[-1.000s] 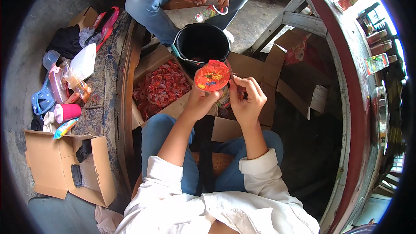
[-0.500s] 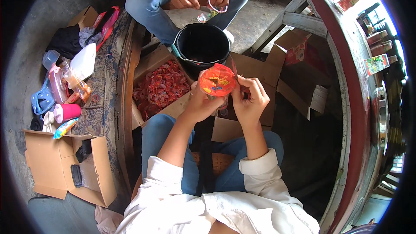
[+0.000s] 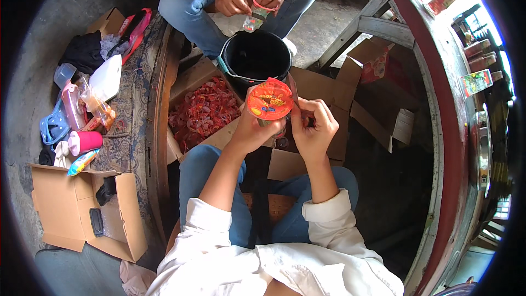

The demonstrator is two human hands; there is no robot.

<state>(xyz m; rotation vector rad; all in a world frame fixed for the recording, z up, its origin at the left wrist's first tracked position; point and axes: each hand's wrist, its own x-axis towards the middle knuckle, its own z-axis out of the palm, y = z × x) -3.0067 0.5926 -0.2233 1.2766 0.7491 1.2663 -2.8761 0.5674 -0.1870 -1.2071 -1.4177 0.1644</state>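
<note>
My left hand (image 3: 253, 131) is wrapped round a small plastic cup with a printed red film lid (image 3: 270, 100), the lid facing up. At the lid's right edge, my right hand (image 3: 315, 123) pinches a thin, flat, blade-like piece (image 3: 292, 84) that points away from me. Its exact kind is too small to make out. Just beyond both hands stands a black bucket (image 3: 257, 57). To the left of the cup, a cardboard box (image 3: 233, 136) holds a heap of red plastic scraps (image 3: 200, 112).
Across from me, another person's hands (image 3: 234, 1) work on a clear cup (image 3: 254, 21) with a pink rim above the bucket. An open carton (image 3: 60, 203) and assorted bags lie at left. A wooden frame (image 3: 386, 30) and more cartons (image 3: 402, 123) stand at right.
The lidded cup and my hands have shifted slightly left and toward me. The other person's cup has turned more upright over the bucket.
</note>
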